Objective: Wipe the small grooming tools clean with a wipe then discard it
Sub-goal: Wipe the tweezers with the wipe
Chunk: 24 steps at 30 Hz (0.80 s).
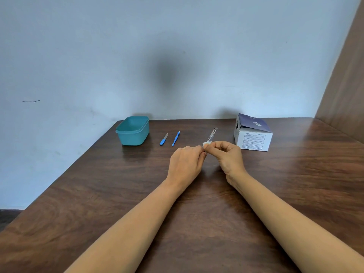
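A slim metal grooming tool point(212, 133) sticks up and away from between my hands over the middle of the table. My left hand point(186, 164) grips its near end, fingers curled round it. My right hand point(226, 154) pinches a small white wipe point(206, 143) wrapped round the tool's lower shaft. Two more tools lie on the table to the left: a short blue-handled file point(163, 139) and a thin blue tool point(175, 138), side by side.
A teal plastic tub point(132, 131) stands open at the back left of the brown wooden table point(118, 203). A white and dark blue cardboard box point(253, 133) with its flap up sits at the back right. A wall runs behind the table.
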### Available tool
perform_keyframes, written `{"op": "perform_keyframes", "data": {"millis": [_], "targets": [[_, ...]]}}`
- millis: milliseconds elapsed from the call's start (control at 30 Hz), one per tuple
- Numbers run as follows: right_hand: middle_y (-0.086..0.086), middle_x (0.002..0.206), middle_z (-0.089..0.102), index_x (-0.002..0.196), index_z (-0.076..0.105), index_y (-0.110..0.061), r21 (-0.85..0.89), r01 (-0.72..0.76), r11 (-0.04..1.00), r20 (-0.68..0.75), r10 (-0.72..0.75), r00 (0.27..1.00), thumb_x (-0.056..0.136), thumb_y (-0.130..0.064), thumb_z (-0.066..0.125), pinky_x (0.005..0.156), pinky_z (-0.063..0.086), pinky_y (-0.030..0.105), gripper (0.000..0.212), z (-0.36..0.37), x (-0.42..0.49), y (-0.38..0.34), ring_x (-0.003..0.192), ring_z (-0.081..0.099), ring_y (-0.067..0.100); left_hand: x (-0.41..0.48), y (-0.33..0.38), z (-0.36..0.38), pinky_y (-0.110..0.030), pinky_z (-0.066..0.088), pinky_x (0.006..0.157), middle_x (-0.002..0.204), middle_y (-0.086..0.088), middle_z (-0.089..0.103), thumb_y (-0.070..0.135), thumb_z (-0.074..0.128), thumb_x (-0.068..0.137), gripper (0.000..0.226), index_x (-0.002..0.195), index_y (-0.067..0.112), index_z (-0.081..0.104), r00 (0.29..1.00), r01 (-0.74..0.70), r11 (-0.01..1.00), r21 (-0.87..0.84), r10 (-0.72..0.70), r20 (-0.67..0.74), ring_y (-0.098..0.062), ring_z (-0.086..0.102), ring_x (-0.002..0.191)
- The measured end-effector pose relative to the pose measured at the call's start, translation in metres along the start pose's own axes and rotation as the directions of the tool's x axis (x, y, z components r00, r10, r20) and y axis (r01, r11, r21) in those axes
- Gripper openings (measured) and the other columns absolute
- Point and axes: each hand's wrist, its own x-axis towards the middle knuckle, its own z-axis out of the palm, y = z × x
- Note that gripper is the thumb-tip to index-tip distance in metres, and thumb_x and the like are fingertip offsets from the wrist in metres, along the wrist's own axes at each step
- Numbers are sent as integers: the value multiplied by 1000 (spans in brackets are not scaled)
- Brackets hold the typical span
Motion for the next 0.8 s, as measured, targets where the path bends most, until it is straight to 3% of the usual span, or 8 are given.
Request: {"op": "perform_keyframes", "data": {"millis": [267,433,567,667,800], "targets": [[3,76,73,74,73,-7,-49,-53,997,51,55,997,74,-7,78,66,46,6,5,-3,2,-4,72,67,0,0,-2,3,-30,34,56,65,-2,64,23,57,91,17,76,15,61,999,-29,998,56,31,-37,-24,58,62],[8,77,71,78,72,0,10,-24,1000,-10,25,1000,76,-7,76,64,45,7,9,1,-2,-2,73,64,5,4,-2,4,-24,29,50,56,3,59,27,51,86,21,68,18,57,993,-58,993,105,68,-99,-20,56,54],[1,74,68,79,71,-2,79,-30,996,-86,36,996,79,-10,75,59,42,5,9,2,-2,-7,61,58,-6,5,-2,7,-29,38,49,55,3,57,31,43,88,29,66,18,57,991,-85,991,106,95,-92,-20,55,55],[-16,58,63,88,71,-2,151,-64,987,-139,85,987,81,-12,73,58,38,9,12,0,1,-12,52,53,-8,6,-1,7,-29,39,49,53,4,55,30,44,88,29,65,19,58,988,-106,984,143,120,-97,-19,54,53],[-18,43,51,82,70,-6,240,-60,969,-197,109,974,82,-12,71,56,36,13,5,-2,3,-18,45,48,-4,6,1,6,-25,30,49,51,5,54,29,43,87,29,63,20,57,976,-159,965,206,185,-115,-17,52,50]]}}
